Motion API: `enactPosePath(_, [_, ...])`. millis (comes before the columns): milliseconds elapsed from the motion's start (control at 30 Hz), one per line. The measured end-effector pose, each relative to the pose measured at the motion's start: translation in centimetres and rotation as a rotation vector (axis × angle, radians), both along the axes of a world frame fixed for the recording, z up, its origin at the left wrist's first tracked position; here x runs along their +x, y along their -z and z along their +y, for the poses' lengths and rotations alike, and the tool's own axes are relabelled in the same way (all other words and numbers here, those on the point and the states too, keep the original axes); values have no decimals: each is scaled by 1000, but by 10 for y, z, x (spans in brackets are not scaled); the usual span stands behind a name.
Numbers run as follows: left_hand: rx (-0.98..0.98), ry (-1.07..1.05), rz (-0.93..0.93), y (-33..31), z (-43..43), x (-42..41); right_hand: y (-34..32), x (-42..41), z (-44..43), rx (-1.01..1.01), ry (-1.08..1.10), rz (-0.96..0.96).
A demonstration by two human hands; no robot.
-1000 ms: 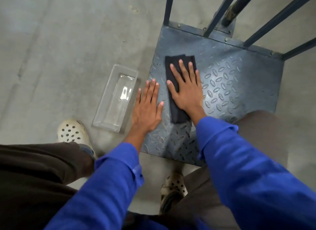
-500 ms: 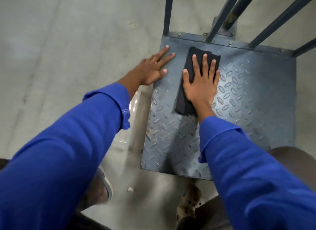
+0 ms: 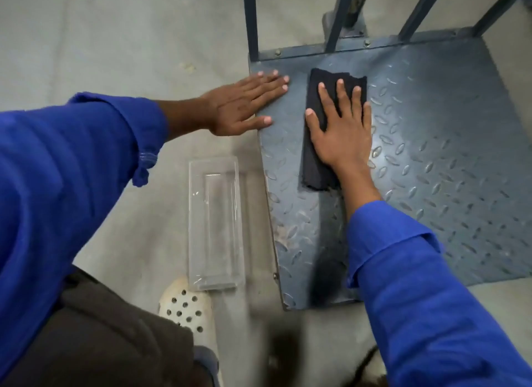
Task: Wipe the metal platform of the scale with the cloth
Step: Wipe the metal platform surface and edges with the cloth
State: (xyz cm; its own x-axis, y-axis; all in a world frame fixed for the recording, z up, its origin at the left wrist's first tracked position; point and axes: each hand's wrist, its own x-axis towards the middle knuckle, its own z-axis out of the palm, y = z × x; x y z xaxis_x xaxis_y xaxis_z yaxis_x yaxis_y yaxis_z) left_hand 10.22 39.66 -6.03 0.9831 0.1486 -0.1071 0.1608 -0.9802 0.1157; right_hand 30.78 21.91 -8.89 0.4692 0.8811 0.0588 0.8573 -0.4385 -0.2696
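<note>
The scale's metal platform (image 3: pixel 431 144) is a blue-grey tread plate lying on the floor at the right. A folded black cloth (image 3: pixel 316 167) lies flat on its far left part. My right hand (image 3: pixel 341 130) presses down on the cloth with fingers spread, pointing away from me. My left hand (image 3: pixel 244 105) rests palm-down on the platform's left edge near the far corner, fingers apart, holding nothing. Both arms wear blue sleeves.
Blue metal rails (image 3: pixel 250 20) rise from the platform's far edge. A clear plastic tray (image 3: pixel 214 228) lies on the concrete floor just left of the platform. My white perforated shoe (image 3: pixel 185 309) sits below the tray.
My right hand pushed the cloth from the platform's middle toward the far edge, where it stays. My left hand moved from the near left edge up to the far left corner.
</note>
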Motion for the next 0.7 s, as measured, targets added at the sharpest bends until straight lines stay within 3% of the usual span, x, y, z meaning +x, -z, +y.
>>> enactPosePath(100, [-1, 126, -71, -5, 21, 0, -2, -64, -32, 24, 93, -24])
enactPosePath(200, [-39, 100, -114, 0, 23, 3, 0, -118, -86, 1, -172, -41])
enactPosePath(267, [-68, 87, -138, 5, 21, 5, 0, -95, -96, -15, -245, -66])
enactPosePath(400, [-80, 19, -120, 5, 22, 12, -5, -1, -68, -41, 148, -51])
enactPosePath(467, [-84, 28, -125, 6, 16, 18, -5, -6, -62, -32, 242, -25])
enactPosePath(600, [-32, 116, -195, 14, -3, 24, 2, -104, -83, -1, -45, -86])
enactPosePath(700, [-49, 123, -210, 11, -7, 25, 3, -107, -92, -27, -114, -94])
